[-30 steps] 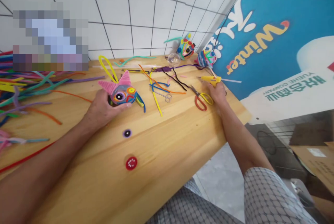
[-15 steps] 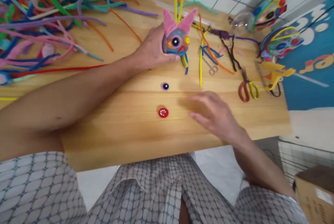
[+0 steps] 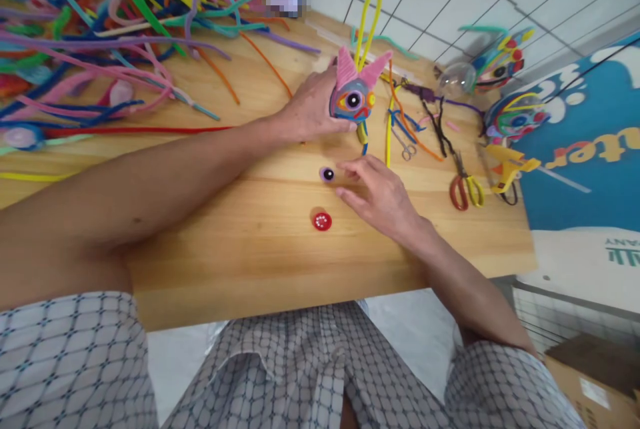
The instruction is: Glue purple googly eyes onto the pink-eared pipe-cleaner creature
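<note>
My left hand is closed round a colourful pipe-cleaner ornament. The ornament has pink pointed ears, one large eye, a yellow dot for a nose and a red mouth. A yellow loop rises from its top. My right hand is held over the table with thumb and fingers apart and nothing between them. Just left of its fingertips lies a small purple-rimmed eye piece. Nearer the front edge is a round red piece with white dots.
Pipe cleaners are heaped at the back left. To the right lie scissors, small metal scissors and a yellow glue gun. Two decorated pieces and a clear ball stand at the back right.
My right hand has moved left and up, close to the eye piece. The ornament stays in my left hand. The whole view has shifted slightly.
</note>
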`<move>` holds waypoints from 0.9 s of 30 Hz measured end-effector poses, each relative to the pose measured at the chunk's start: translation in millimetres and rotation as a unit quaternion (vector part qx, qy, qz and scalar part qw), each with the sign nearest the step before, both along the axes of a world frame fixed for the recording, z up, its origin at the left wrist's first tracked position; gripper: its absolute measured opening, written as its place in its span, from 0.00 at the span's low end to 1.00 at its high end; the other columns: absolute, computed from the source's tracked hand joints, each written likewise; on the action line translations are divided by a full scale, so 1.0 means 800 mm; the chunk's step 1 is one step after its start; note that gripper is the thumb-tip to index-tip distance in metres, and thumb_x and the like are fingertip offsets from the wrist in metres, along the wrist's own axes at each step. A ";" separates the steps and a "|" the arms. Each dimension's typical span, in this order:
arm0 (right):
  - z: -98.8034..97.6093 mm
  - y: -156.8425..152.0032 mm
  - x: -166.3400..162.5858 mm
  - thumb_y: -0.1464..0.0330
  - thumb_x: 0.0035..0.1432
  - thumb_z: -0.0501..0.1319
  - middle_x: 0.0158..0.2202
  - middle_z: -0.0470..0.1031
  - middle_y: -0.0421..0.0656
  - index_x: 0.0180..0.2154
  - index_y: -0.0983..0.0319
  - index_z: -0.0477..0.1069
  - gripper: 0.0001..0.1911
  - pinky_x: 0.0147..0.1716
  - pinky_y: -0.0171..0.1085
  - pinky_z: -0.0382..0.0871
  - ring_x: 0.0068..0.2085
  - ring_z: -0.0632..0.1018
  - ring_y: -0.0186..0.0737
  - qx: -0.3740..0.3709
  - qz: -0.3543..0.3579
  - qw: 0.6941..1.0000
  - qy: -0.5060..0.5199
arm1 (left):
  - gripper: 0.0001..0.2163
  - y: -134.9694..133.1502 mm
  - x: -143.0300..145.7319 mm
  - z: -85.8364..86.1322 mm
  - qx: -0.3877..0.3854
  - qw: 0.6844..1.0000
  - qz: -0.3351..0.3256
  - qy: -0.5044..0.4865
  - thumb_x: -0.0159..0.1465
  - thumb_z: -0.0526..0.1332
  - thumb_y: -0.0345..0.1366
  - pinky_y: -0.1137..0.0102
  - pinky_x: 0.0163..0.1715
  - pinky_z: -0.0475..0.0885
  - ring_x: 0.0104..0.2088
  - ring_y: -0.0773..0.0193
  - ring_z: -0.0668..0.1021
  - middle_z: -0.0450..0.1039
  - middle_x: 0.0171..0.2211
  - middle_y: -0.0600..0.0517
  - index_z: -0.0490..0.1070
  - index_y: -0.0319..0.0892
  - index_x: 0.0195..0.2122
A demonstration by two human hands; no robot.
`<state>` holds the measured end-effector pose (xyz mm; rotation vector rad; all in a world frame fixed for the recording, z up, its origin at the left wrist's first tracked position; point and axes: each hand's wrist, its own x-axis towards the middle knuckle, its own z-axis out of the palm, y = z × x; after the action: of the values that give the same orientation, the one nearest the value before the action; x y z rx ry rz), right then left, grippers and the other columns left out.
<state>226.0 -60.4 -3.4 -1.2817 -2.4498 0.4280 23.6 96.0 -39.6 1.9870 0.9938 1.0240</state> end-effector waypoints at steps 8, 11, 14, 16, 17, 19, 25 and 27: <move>-0.021 0.022 -0.026 0.66 0.70 0.65 0.48 0.81 0.51 0.48 0.59 0.76 0.07 0.51 0.49 0.77 0.50 0.81 0.53 -0.009 -0.013 0.998 -0.060 | 0.26 0.005 0.000 -0.011 0.050 0.998 -0.005 0.032 0.55 0.79 0.45 0.47 0.62 0.73 0.58 0.40 0.80 0.81 0.53 0.43 0.75 0.42 0.52; -0.023 0.021 -0.027 0.68 0.69 0.65 0.44 0.81 0.49 0.45 0.59 0.76 0.04 0.48 0.47 0.77 0.47 0.81 0.50 0.004 -0.016 0.999 -0.040 | 0.25 0.007 -0.001 -0.018 0.063 0.998 -0.003 0.026 0.55 0.79 0.43 0.50 0.60 0.74 0.57 0.41 0.81 0.81 0.53 0.43 0.75 0.43 0.51; -0.019 0.027 -0.017 0.68 0.67 0.66 0.41 0.82 0.47 0.42 0.59 0.76 0.02 0.44 0.45 0.76 0.42 0.81 0.47 0.039 -0.019 0.999 0.016 | 0.27 0.009 -0.003 -0.025 0.068 0.997 0.002 0.021 0.55 0.78 0.47 0.51 0.57 0.76 0.55 0.43 0.82 0.82 0.54 0.43 0.75 0.45 0.52; -0.011 0.039 -0.005 0.68 0.66 0.66 0.39 0.82 0.44 0.41 0.59 0.75 0.02 0.40 0.42 0.75 0.38 0.80 0.43 0.060 -0.047 0.994 0.077 | 0.27 0.009 -0.003 -0.027 0.066 0.998 0.001 0.022 0.56 0.78 0.49 0.52 0.56 0.76 0.55 0.43 0.82 0.82 0.54 0.43 0.75 0.45 0.53; -0.007 0.047 0.002 0.68 0.65 0.66 0.37 0.81 0.43 0.41 0.58 0.75 0.03 0.38 0.41 0.74 0.36 0.79 0.41 0.064 -0.069 0.989 0.113 | 0.28 0.009 -0.004 -0.027 0.065 0.998 -0.001 0.023 0.56 0.78 0.50 0.51 0.56 0.76 0.55 0.43 0.82 0.82 0.54 0.43 0.75 0.44 0.53; 0.001 0.067 0.016 0.68 0.64 0.67 0.34 0.80 0.40 0.41 0.57 0.75 0.04 0.34 0.39 0.72 0.33 0.78 0.38 0.054 -0.115 0.975 0.181 | 0.28 0.007 -0.004 -0.025 0.066 0.998 -0.005 0.025 0.57 0.77 0.52 0.52 0.56 0.77 0.54 0.43 0.82 0.83 0.53 0.43 0.76 0.44 0.53; 0.000 0.126 0.031 0.57 0.64 0.72 0.35 0.80 0.38 0.41 0.57 0.76 0.12 0.35 0.38 0.74 0.34 0.79 0.37 -0.007 -0.169 0.930 0.325 | 0.27 0.002 -0.006 -0.019 0.070 0.997 -0.008 0.030 0.60 0.76 0.51 0.54 0.55 0.77 0.53 0.46 0.83 0.83 0.54 0.43 0.76 0.43 0.55; -0.004 0.136 0.029 0.54 0.64 0.72 0.36 0.81 0.39 0.42 0.57 0.76 0.14 0.37 0.39 0.75 0.35 0.79 0.37 -0.014 -0.166 0.925 0.341 | 0.28 0.002 -0.007 -0.020 0.074 0.997 -0.007 0.036 0.60 0.76 0.51 0.54 0.55 0.77 0.54 0.45 0.83 0.82 0.55 0.43 0.75 0.43 0.56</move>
<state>248.9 48.4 -6.8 -1.2531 -1.6231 0.6796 17.9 97.3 -55.5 2.1629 0.9635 1.0519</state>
